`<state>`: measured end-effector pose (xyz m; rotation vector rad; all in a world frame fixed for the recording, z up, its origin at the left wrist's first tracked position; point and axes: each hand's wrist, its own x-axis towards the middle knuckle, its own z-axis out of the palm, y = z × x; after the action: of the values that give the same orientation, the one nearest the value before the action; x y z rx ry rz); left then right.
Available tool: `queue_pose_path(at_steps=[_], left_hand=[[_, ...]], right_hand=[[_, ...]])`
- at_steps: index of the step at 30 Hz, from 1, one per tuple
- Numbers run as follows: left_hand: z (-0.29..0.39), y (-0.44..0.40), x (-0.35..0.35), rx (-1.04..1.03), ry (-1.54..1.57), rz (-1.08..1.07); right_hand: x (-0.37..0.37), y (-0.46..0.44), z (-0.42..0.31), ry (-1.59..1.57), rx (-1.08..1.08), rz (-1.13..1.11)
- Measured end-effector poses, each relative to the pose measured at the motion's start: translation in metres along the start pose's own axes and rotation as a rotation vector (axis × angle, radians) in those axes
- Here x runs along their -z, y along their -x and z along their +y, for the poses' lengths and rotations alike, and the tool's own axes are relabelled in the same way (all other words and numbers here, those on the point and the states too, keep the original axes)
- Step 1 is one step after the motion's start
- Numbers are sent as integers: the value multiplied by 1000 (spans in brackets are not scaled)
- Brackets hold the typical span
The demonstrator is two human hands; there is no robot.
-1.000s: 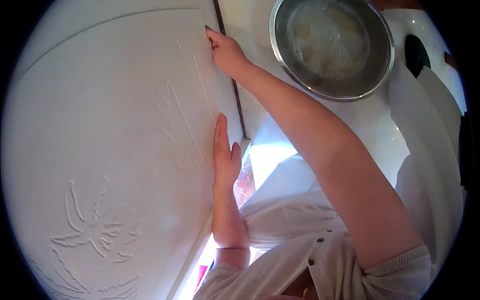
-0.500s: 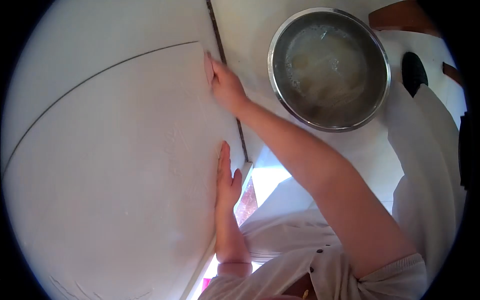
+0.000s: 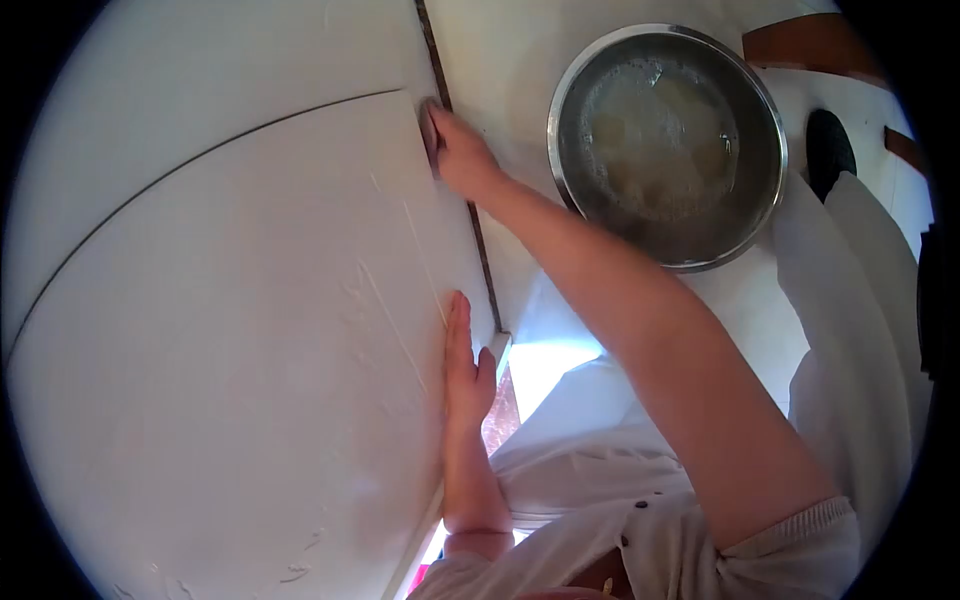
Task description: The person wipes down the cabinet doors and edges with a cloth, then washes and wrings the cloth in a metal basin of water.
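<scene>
My right hand [image 3: 464, 158] presses a thin greyish-pink pad [image 3: 430, 138], like a sponge, against a white door panel [image 3: 250, 300] near its upper right corner. The fingers are wrapped over the pad and partly hidden. Lower down, my left hand [image 3: 466, 360] lies flat along the same panel near its right-hand edge, fingers stretched and thumb apart, holding nothing. Wet streaks run over the panel between the two hands and at the lower left.
A round steel basin [image 3: 660, 150] of cloudy, sudsy water stands on the pale tiled floor to the right. Brown wooden furniture legs [image 3: 815, 45] and a dark shoe [image 3: 828, 155] lie beyond it. A dark gap [image 3: 480, 240] runs along the wall's base.
My right hand has shifted slightly right and up with the pad, toward the panel's edge. New straight wet streaks show on the panel. My left hand stays flat there.
</scene>
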<state>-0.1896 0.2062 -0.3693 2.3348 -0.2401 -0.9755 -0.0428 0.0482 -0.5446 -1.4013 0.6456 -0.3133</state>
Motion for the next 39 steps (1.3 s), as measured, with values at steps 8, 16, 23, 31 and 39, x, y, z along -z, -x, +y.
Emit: queue_pose_path(at_steps=[8, 16, 23, 31, 39], left_hand=[[-10, -3, 1, -44, -41, -15], [-11, 0, 1, -25, 48, -25], [-13, -1, 2, -31, 61, -23], [-10, -2, 2, -29, 15, -18], [-4, -1, 3, -85, -67, -1]], right_hand=[[9, -11, -28, 117, -162, -35], [3, 31, -31, 105, 11, 17], [19, 33, -56, -162, -215, -31], [35, 71, -67, -206, -138, 36], [10, 63, -136, -158, 194, 85]])
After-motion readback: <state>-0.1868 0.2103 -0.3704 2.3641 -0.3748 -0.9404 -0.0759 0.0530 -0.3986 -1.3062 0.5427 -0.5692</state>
